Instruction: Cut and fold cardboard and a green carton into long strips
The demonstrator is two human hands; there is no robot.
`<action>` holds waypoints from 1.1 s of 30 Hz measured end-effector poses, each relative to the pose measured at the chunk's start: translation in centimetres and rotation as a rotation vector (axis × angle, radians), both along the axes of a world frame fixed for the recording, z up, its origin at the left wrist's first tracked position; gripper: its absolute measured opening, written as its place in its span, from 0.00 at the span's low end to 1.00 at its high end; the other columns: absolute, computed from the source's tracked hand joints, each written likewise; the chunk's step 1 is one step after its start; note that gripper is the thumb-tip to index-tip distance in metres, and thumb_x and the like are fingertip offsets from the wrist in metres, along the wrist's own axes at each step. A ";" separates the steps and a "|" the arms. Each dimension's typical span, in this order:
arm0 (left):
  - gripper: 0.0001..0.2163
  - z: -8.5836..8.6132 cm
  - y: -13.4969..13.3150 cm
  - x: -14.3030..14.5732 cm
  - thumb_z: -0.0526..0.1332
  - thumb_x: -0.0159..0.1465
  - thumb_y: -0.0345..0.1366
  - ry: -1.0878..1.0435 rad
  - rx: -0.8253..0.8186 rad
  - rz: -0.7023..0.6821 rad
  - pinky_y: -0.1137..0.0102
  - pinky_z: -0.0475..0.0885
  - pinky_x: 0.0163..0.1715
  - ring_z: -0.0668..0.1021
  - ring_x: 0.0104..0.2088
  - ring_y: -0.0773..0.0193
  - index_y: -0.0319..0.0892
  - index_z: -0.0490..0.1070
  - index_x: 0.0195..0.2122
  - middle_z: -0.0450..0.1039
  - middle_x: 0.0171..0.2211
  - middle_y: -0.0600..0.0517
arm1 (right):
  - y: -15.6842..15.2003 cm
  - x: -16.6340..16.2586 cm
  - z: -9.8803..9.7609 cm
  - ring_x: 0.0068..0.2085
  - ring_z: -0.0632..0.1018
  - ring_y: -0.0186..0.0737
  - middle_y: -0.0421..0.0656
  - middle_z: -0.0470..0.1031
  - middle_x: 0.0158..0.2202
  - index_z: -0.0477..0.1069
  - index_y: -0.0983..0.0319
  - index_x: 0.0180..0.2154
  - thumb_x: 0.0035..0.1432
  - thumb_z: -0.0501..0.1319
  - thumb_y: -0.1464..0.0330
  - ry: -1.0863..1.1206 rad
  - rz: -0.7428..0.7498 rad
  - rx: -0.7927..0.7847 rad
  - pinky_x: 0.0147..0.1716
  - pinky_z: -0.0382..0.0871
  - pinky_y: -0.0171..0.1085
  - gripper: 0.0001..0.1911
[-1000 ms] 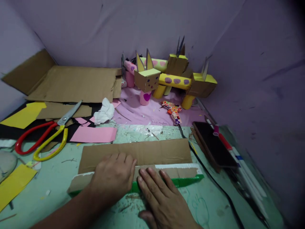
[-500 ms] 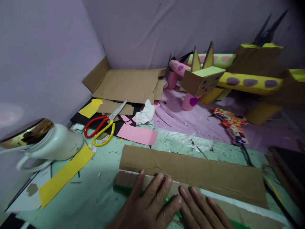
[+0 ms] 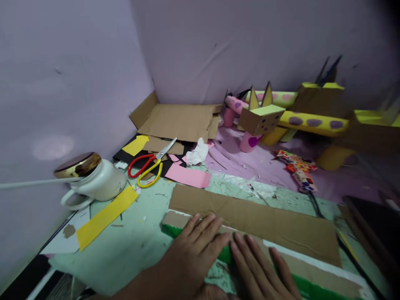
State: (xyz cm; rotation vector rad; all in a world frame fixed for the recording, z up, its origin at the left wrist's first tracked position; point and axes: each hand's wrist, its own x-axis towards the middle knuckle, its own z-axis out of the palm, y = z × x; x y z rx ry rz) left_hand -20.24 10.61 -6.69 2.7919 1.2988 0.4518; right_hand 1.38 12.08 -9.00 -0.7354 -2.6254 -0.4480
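Flat cardboard (image 3: 250,212) lies near the front of the table. Along its near edge runs a long, narrow cardboard strip (image 3: 321,266) with a white border and a green side facing me. My left hand (image 3: 198,246) rests on the left half of this strip, palm down, fingers stretched out. Beside it, my right hand (image 3: 261,268) presses on the strip's middle, its fingers straight and slightly apart. Neither hand grasps anything. The hands cover part of the strip, and my right wrist is out of view.
Red-and-yellow scissors (image 3: 158,160) lie behind, by a pink paper piece (image 3: 187,175). A white mug-like jar (image 3: 104,181) tips over a yellow strip (image 3: 106,216) at left. Cardboard animal figures (image 3: 262,118) stand at back right, near a patterned glue gun (image 3: 296,166). A dark object (image 3: 371,229) sits at right.
The camera view has shifted, so the table's things appear smaller and more of my left forearm shows. More of the strip's green side is visible. Both hands remain flat on the strip.
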 end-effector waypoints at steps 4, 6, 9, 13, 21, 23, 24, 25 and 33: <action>0.27 2.8 -0.8 -1.3 0.48 0.66 0.43 -0.248 -0.177 -0.041 0.58 0.60 0.57 0.55 0.63 0.58 0.31 0.48 0.61 0.54 0.62 0.37 | -0.4 -3.8 1.4 0.64 0.47 0.45 0.35 0.73 0.51 0.68 0.56 0.51 0.59 0.52 0.58 0.045 0.066 -0.059 0.61 0.26 0.53 0.21; 0.19 3.7 -1.5 -2.4 0.50 0.65 0.35 -0.413 -0.116 0.135 0.63 0.67 0.52 0.64 0.59 0.61 0.37 0.58 0.56 0.62 0.58 0.40 | -0.3 -5.0 2.1 0.59 0.58 0.44 0.35 0.71 0.53 0.67 0.58 0.52 0.61 0.48 0.54 0.032 0.079 -0.091 0.61 0.27 0.49 0.24; 0.10 4.3 -2.0 -4.6 0.54 0.62 0.34 -0.657 -0.066 0.688 0.67 0.75 0.37 0.78 0.37 0.62 0.41 0.68 0.43 0.77 0.38 0.46 | 0.0 -5.3 2.9 0.53 0.66 0.42 0.35 0.71 0.53 0.68 0.58 0.51 0.62 0.45 0.52 0.007 0.090 -0.105 0.59 0.35 0.47 0.26; 0.14 4.0 -1.4 -6.4 0.58 0.54 0.42 -0.792 -0.603 0.927 0.72 0.65 0.17 0.68 0.16 0.67 0.39 0.69 0.38 0.63 0.14 0.59 | 0.4 -5.0 3.3 0.53 0.66 0.41 0.34 0.71 0.53 0.67 0.57 0.52 0.62 0.45 0.51 -0.017 0.096 -0.106 0.51 0.49 0.46 0.25; 0.14 3.0 0.2 -4.9 0.52 0.56 0.44 -0.467 -0.543 0.905 0.71 0.60 0.23 0.66 0.21 0.66 0.43 0.59 0.18 0.61 0.18 0.56 | 1.5 -4.7 3.6 0.51 0.69 0.38 0.30 0.72 0.51 0.68 0.54 0.50 0.62 0.47 0.53 -0.020 0.139 -0.142 0.47 0.54 0.43 0.22; 0.15 2.6 0.0 -4.8 0.51 0.57 0.44 -0.424 -0.480 0.918 0.72 0.58 0.22 0.64 0.20 0.67 0.43 0.55 0.16 0.58 0.17 0.57 | 1.6 -4.7 3.5 0.50 0.70 0.38 0.30 0.73 0.50 0.68 0.54 0.49 0.62 0.47 0.54 -0.005 0.137 -0.138 0.47 0.55 0.43 0.21; 0.15 2.5 -0.1 -4.7 0.51 0.57 0.44 -0.423 -0.451 0.927 0.73 0.57 0.21 0.63 0.19 0.68 0.43 0.54 0.16 0.56 0.17 0.58 | 1.6 -4.7 3.4 0.50 0.69 0.38 0.30 0.73 0.50 0.68 0.54 0.49 0.63 0.46 0.54 0.004 0.134 -0.137 0.47 0.54 0.43 0.21; 0.16 2.3 -0.2 -4.7 0.51 0.57 0.44 -0.430 -0.425 0.930 0.73 0.57 0.21 0.63 0.19 0.68 0.44 0.53 0.16 0.55 0.16 0.58 | 1.7 -4.7 3.3 0.50 0.69 0.38 0.30 0.73 0.50 0.68 0.54 0.49 0.63 0.46 0.55 0.014 0.131 -0.138 0.48 0.54 0.43 0.21; 0.17 2.3 -0.2 -4.3 0.50 0.56 0.47 -0.480 -0.444 0.946 0.73 0.55 0.20 0.59 0.19 0.68 0.45 0.49 0.16 0.51 0.16 0.59 | 1.7 -4.5 2.7 0.52 0.68 0.39 0.30 0.72 0.51 0.68 0.53 0.50 0.63 0.46 0.55 0.035 0.140 -0.191 0.60 0.34 0.44 0.20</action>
